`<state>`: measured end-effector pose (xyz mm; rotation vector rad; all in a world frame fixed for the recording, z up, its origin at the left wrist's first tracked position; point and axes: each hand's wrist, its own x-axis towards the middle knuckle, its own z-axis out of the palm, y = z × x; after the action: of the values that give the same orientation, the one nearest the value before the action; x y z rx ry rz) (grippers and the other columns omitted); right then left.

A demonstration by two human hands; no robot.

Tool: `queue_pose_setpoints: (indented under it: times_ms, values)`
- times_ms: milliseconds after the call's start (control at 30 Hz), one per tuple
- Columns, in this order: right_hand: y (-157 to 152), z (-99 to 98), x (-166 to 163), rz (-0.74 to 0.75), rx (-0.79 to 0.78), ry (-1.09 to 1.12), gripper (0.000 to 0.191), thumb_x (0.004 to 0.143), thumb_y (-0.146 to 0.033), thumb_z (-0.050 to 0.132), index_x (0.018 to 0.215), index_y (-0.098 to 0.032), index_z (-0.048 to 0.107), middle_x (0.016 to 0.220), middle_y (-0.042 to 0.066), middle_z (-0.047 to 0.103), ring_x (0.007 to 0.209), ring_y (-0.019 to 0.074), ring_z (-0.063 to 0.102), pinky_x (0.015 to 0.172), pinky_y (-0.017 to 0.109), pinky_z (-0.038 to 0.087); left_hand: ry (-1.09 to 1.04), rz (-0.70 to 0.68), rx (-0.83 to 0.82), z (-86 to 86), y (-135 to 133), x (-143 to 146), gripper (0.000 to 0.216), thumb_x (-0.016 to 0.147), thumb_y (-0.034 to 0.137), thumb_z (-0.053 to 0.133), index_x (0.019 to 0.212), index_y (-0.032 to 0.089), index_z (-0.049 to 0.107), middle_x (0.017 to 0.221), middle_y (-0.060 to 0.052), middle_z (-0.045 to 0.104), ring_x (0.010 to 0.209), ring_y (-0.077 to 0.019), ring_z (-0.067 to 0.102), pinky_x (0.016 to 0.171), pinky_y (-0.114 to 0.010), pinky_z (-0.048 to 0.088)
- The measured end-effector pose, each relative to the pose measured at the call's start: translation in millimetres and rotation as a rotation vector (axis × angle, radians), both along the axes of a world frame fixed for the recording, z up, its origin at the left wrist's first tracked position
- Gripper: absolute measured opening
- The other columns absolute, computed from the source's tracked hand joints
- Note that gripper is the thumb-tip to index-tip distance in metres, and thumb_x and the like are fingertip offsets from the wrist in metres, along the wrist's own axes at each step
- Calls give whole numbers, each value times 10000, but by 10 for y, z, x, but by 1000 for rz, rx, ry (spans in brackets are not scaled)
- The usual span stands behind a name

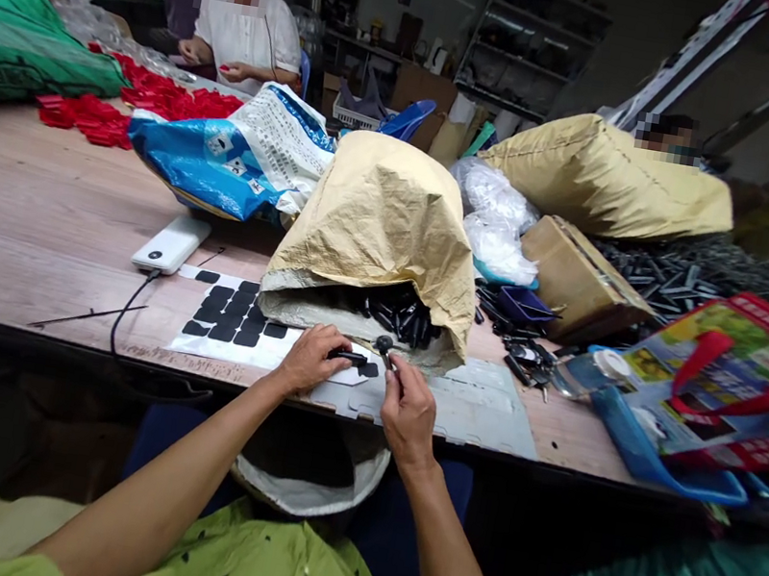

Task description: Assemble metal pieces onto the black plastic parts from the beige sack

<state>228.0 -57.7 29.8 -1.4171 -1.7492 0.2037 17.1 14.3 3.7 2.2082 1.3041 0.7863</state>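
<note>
My left hand (309, 358) is closed on a small black plastic piece (348, 357) at the front of the table. Between the fingers of my right hand (409, 411) is a thin stick with a round black head (383, 343), held upright. A dark square patch (369, 369) shows between the two hands. Just beyond them a yellow woven sack (385, 215) lies with its mouth toward me, and many glossy black pieces (403, 318) fill the opening. To the left is a white sheet (182, 342) bearing rows of black rounded-square stickers (224, 313).
A white power bank (172, 245) with a cable lies left. Blue-and-white sack (230, 156) and red parts (97, 118) sit behind it. At right are a clear bottle (586, 371), a blue tray (662, 468) and a colourful bag (741, 384). An open sack (307, 500) hangs below the edge. People sit opposite.
</note>
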Motion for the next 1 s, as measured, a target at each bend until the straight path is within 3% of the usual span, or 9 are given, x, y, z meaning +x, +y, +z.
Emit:
queue_pose_setpoints:
  times_ms: [167, 367, 533, 700, 833, 1000]
  values:
    - [-48, -8, -72, -1, -95, -76, 328, 994, -205, 460, 1246, -189, 669, 1119, 96, 723, 1050, 225, 677, 940, 337, 524, 1, 14, -8, -9, 1, 4, 169, 864, 288, 715, 1022, 230, 724, 965, -36, 664, 981, -234, 554, 889, -367, 416]
    - [-28, 92, -211, 30, -54, -68, 333, 1004, -212, 456, 1266, -192, 661, 1149, 94, 716, 1073, 205, 671, 954, 308, 515, -3, 5, -28, -15, 13, 0, 176, 868, 310, 720, 1027, 234, 724, 979, -36, 659, 986, -232, 549, 880, -363, 411]
    - [-32, 41, -289, 50, -136, -102, 320, 980, -203, 478, 1225, -215, 683, 1117, 74, 729, 1037, 201, 682, 935, 308, 523, -2, 6, -31, -14, 19, 0, 158, 854, 307, 730, 987, 222, 721, 969, -31, 660, 967, -226, 551, 862, -355, 410]
    - [85, 25, -99, -24, -105, -113, 320, 964, -199, 494, 1216, -228, 691, 1145, 69, 723, 1062, 205, 664, 942, 316, 505, -4, 17, -40, 0, 14, -2, 185, 828, 287, 729, 1004, 231, 717, 943, -20, 648, 959, -224, 551, 877, -358, 414]
    - [200, -59, 119, -150, -92, -266, 297, 950, -194, 521, 1177, -226, 711, 1042, 63, 712, 983, 214, 638, 893, 321, 483, 2, 20, -56, 30, 14, -3, 168, 818, 277, 716, 978, 226, 714, 919, -22, 642, 943, -229, 553, 855, -357, 419]
    - [234, -205, 211, -205, -55, -410, 272, 941, -183, 550, 1159, -214, 709, 980, 64, 668, 938, 217, 581, 864, 317, 442, -11, 12, -80, 74, 7, -6, 145, 801, 253, 704, 944, 229, 705, 929, -23, 657, 948, -232, 561, 853, -359, 421]
